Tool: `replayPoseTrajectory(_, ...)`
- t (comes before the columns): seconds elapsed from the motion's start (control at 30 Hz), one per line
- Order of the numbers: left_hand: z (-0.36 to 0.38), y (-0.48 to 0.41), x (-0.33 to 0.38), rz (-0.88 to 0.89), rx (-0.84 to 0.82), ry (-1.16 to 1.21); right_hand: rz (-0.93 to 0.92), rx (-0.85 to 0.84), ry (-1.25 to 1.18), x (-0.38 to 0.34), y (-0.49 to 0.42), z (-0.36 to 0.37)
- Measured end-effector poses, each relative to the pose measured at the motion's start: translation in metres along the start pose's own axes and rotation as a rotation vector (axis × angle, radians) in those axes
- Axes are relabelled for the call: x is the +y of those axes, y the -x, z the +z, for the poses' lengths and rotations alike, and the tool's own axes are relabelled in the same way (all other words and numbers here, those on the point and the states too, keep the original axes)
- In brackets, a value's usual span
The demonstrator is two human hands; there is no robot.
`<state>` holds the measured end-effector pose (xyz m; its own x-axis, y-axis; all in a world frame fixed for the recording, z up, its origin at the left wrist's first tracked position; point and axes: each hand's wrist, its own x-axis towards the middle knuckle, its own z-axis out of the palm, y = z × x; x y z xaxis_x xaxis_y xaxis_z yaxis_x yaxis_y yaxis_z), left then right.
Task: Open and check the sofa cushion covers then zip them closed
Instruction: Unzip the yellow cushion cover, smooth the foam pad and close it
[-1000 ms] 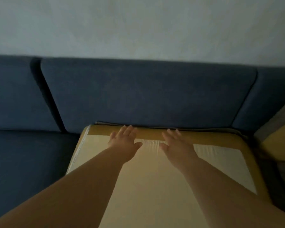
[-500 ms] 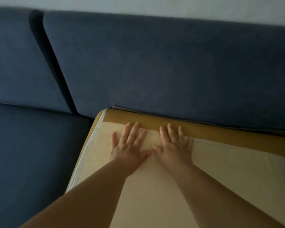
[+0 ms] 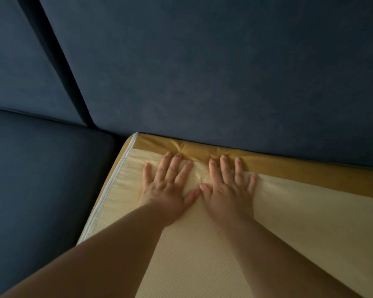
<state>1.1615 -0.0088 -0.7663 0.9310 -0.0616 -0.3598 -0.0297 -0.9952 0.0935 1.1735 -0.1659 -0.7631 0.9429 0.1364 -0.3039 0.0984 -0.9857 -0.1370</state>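
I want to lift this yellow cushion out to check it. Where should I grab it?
Probably the left piped edge of the yellow cushion, from the left: it stands free beside the navy seat, while the mustard far edge butts against the backrest. The left hand and right hand lie flat on top.

The dark blue sofa (image 3: 224, 72) is carrying a pale yellow seat cushion (image 3: 299, 222), which is lying flat against the backrest, just beside, perhaps touching, a blue seat cushion (image 3: 41, 168).
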Motion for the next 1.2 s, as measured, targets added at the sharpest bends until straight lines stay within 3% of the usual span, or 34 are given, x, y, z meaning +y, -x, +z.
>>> replayPoseTrajectory(0.23,-0.016,0.009,-0.001,0.023,0.020,0.079,-0.018,-0.004,-0.001,-0.002,0.008,-0.015)
replayPoseTrajectory(0.37,-0.020,0.029,-0.012,-0.027,0.273,0.100,-0.212,0.330,-0.021,-0.015,0.026,-0.022)
replayPoseTrajectory(0.5,0.003,0.034,-0.021,-0.119,0.154,0.152,-0.225,0.141,-0.002,-0.023,0.027,0.007)
replayPoseTrajectory(0.6,-0.001,0.032,-0.019,-0.137,0.142,0.150,-0.222,0.099,-0.002,-0.019,0.024,0.006)
replayPoseTrajectory(0.73,-0.013,0.045,0.013,-0.010,0.339,0.190,-0.175,0.357,-0.057,0.003,0.039,-0.015)
replayPoseTrajectory(0.8,-0.007,0.044,0.035,0.063,0.340,0.201,-0.139,0.279,-0.010,0.024,0.044,-0.012)
replayPoseTrajectory(0.9,0.007,0.033,0.049,0.078,0.210,0.164,-0.122,0.132,0.028,0.039,0.042,0.003)
replayPoseTrajectory(1.1,0.002,0.032,0.054,0.045,0.171,0.109,-0.140,0.167,-0.035,0.042,0.043,-0.006)
replayPoseTrajectory(1.2,-0.007,0.033,0.080,0.068,0.278,0.095,-0.081,0.347,-0.052,0.065,0.050,-0.022)
